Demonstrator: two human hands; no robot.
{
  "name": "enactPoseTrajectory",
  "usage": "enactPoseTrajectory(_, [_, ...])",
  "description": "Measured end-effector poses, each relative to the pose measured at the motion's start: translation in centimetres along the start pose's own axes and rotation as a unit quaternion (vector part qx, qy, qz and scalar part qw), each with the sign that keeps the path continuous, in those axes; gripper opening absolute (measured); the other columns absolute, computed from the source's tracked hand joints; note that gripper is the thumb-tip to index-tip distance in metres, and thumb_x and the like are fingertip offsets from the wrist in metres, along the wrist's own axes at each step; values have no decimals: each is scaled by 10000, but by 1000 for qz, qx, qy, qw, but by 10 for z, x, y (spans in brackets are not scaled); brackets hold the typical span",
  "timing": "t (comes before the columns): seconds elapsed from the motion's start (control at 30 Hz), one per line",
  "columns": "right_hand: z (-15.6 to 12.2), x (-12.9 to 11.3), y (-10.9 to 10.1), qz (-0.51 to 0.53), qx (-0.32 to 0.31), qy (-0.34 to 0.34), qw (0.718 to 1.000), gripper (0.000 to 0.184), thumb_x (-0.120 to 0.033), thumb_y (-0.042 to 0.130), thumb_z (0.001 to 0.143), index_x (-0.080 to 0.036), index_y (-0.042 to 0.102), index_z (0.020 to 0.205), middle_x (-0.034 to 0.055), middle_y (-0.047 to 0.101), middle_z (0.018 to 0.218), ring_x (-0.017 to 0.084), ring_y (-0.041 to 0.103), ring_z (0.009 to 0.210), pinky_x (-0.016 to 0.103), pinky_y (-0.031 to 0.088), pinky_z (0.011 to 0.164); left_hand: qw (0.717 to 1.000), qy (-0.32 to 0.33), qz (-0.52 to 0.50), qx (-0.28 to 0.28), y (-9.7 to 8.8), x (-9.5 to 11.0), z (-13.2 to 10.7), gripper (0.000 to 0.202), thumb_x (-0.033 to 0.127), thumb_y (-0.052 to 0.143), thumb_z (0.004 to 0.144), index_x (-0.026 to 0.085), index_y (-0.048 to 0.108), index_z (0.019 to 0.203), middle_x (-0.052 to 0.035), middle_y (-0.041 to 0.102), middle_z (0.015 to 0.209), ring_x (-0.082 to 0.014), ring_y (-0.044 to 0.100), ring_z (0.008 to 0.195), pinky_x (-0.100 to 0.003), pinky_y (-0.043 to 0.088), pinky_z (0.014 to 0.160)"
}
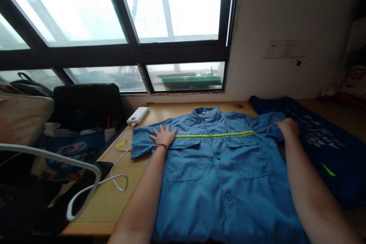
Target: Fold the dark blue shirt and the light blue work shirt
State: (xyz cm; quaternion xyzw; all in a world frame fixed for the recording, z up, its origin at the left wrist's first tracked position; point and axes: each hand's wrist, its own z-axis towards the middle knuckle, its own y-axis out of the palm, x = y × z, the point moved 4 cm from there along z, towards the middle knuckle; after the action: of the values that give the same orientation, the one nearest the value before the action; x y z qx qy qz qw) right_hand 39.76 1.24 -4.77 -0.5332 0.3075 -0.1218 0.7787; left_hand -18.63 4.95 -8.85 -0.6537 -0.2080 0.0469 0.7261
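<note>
A blue short-sleeved work shirt (220, 194) lies spread face up on the wooden table, its collar toward the window and a yellow-green stripe across the chest. My left hand (163, 137) rests flat on it near the left sleeve, fingers spread, a beaded bracelet at the wrist. Out at the edge of the other sleeve, my right hand (288, 126) is closed on the cloth; part of its fingers is hidden. Beside that hand, a dark blue garment (323, 137) with white print lies partly beneath the shirt's right side.
On the wooden table (94, 213), a white power bank (137, 116) sits at the back left with a white cable (114, 177) trailing from it. A black chair (87, 103) and a blue bag (71, 156) stand at left. Window and wall bound the back.
</note>
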Motion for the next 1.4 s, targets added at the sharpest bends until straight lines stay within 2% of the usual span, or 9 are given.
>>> enactPoseTrajectory(0.1, [1, -12, -18, 9, -34, 70, 997, 528, -373, 499, 724, 27, 565, 1061, 326, 537, 981, 323, 560, 898, 370, 395, 566, 1000, 4, 0, 5, 0, 0, 0, 743, 700, 202, 697, 299, 317, 1312, -83, 205, 1418, -443, 91, 1252, -662, 35, 909])
enactPoseTrajectory(0.23, [-20, -79, -57, 68, -82, -42, 993, 439, -354, 643, 626, -105, 637, 987, 178, 606, 981, 315, 551, 933, 379, 429, 724, 1000, 2, -1, 7, 0, -1, 2, 734, 707, 212, 688, 316, 345, 1295, -74, 219, 1414, -438, 105, 1252, -656, 33, 916])
enactPoseTrajectory(0.33, [-64, -138, -80, 304, -290, -240, 875, 507, -423, 633, 650, -154, 588, 1078, 107, 625, 987, 253, 585, 887, 360, 457, 766, 1000, -1, 0, 9, 1, -2, 3, 724, 709, 221, 685, 328, 357, 1286, -69, 228, 1410, -434, 109, 1253, -653, 39, 919])
enactPoseTrajectory(0.4, [-83, -157, -97, 403, -306, -299, 809, 561, -435, 624, 665, -192, 524, 1160, 88, 594, 1077, 231, 571, 939, 354, 451, 808, 1000, 0, -1, 11, 2, -2, 4, 728, 714, 222, 682, 329, 358, 1285, -70, 231, 1409, -433, 111, 1253, -651, 43, 921])
enactPoseTrajectory(0.53, [-71, -148, -94, 310, -171, -277, 893, 470, -407, 584, 698, -164, 563, 1101, 95, 614, 1031, 228, 570, 930, 340, 452, 802, 1000, 3, -4, 13, 3, -2, 4, 734, 719, 221, 679, 327, 363, 1283, -73, 231, 1408, -434, 117, 1251, -651, 46, 920])
enactPoseTrajectory(0.63, [-53, -131, -65, 82, -217, -231, 945, 341, -348, 572, 700, -124, 639, 949, 120, 644, 914, 239, 590, 848, 317, 473, 720, 1000, 4, -7, 17, 3, -2, 4, 730, 716, 231, 679, 328, 365, 1282, -76, 236, 1406, -435, 124, 1249, -649, 43, 920])
enactPoseTrajectory(0.83, [-66, -120, -11, -30, -499, -217, 839, 703, -319, 714, 514, -195, 501, 1173, 90, 575, 1096, 216, 587, 859, 252, 481, 615, 1000, 4, -11, 14, 1, -1, 3, 726, 706, 249, 682, 318, 365, 1284, -83, 236, 1406, -436, 123, 1249, -647, 45, 923])
enactPoseTrajectory(1.07, [-74, -134, 27, -154, -491, -281, 810, 694, -262, 750, 380, -158, 579, 1045, 80, 594, 1015, 245, 573, 871, 264, 467, 642, 1000, 4, -10, 11, 0, -1, 3, 726, 703, 249, 686, 315, 357, 1290, -81, 230, 1408, -435, 124, 1249, -649, 46, 922])
enactPoseTrajectory(1.4, [-100, -136, -37, 59, -640, -250, 724, 654, -572, 577, 651, -175, 502, 1165, 104, 628, 971, 200, 617, 794, 275, 495, 655, 1000, 5, -2, 27, 3, -2, 4, 712, 704, 240, 686, 326, 382, 1273, -77, 252, 1398, -436, 136, 1243, -653, 47, 917])
